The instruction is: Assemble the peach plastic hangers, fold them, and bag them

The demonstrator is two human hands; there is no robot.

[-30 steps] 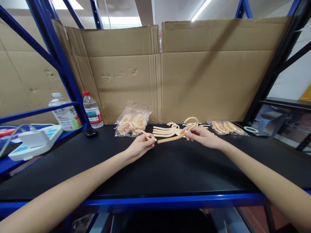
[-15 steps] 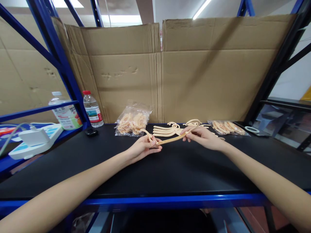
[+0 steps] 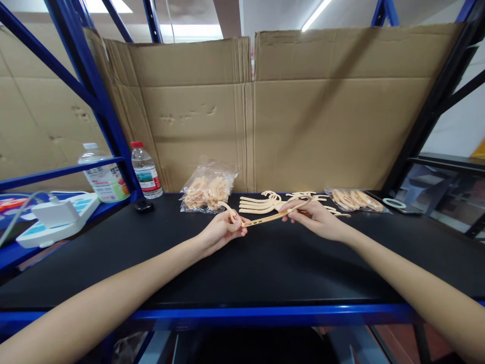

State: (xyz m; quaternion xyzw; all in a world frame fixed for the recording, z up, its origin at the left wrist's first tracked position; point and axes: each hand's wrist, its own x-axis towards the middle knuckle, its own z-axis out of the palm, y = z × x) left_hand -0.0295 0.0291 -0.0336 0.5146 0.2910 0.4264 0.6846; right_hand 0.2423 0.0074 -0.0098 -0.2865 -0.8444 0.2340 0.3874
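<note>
left hand (image 3: 225, 228) pinching a bent bit (image 3: 226, 206), right hand (image 3: 309, 216) gripping a hanger (image 3: 265, 219), both in front of the stack (image 3: 257, 204), bag (image 3: 206, 171) of bits (image 3: 215, 190) left of it, flat bag (image 3: 356, 199) of bits right of it

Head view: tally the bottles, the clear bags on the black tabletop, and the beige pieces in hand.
Red-capped bottle, white-capped bottle: 2 bottles
Left clear bag, right clear bag: 2 bags
Curved piece in left hand, slotted bar in right hand: 2 beige pieces
Total: 6

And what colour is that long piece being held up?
The long piece is pale tan, seen best in the head view.
</note>
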